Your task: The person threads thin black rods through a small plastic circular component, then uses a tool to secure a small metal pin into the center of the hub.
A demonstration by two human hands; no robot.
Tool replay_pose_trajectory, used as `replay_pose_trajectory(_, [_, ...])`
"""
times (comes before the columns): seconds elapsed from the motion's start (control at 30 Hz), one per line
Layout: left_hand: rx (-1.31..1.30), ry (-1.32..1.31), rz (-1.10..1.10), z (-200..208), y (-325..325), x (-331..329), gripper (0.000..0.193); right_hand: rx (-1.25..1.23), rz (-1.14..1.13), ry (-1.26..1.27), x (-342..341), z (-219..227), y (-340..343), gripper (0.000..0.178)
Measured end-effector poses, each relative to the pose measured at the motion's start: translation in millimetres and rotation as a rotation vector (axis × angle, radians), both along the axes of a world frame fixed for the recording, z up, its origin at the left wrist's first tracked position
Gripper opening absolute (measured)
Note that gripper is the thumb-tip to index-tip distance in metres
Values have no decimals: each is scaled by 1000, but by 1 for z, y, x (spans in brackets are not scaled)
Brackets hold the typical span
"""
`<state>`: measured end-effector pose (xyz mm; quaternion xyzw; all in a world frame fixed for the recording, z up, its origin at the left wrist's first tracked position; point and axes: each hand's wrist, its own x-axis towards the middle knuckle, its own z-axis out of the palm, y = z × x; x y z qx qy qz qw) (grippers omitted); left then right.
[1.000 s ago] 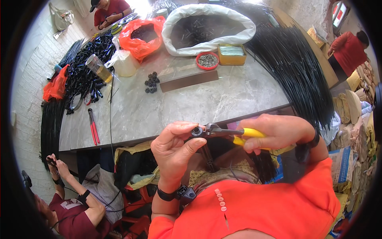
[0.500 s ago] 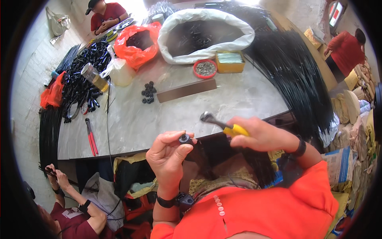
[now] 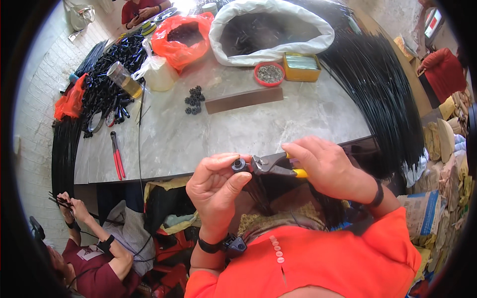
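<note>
Between the thumb and fingers of my left hand sits a small black cylindrical fitting, its round end with a hole turned up. My right hand grips yellow-handled pliers, whose handles are spread apart. The metal jaws are right beside the fitting, at its right side; whether they bite on anything is too small to tell. Both hands are just in front of the table's near edge. Under them, a bundle of dark thin rods hangs below the fitting.
On the grey table lie red-handled pliers, a brown bar, black knobby parts and a red dish of small metal pieces. A white sack stands behind. Black rods cover the right side. A co-worker sits at left.
My right hand has brought the pliers left and down to the fitting, and their handles have spread apart. My left hand still holds the fitting. The whole view has shifted slightly.
</note>
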<state>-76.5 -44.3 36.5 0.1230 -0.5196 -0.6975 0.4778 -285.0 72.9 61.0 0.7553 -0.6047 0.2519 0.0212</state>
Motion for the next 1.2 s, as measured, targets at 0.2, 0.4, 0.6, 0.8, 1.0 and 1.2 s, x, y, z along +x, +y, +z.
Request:
replay_pose_trajectory(0.2, [-6, 22, 2, 2, 9, 2, 29, -50, -26, 105, 7, 0, 8, 50])
replay_pose_trajectory(0.4, [-14, 14, 18, 6, 18, 4, 29, -77, -37, 74, 11, -4, 13, 50])
replay_pose_trajectory(0.6, [-24, 9, 25, 8, 21, 6, 30, -86, -41, 79, 14, -5, 17, 51])
replay_pose_trajectory(0.8, [-29, 5, 32, 9, 23, 5, 30, -87, -40, 84, 13, -5, 18, 51])
replay_pose_trajectory(1.0, [-51, 15, 45, 7, 23, 3, 31, -112, -43, 99, 13, -9, 17, 49])
replay_pose_trajectory(1.2, [-35, -11, 53, 7, 21, 4, 31, -135, -84, 189, 13, -8, 13, 45])
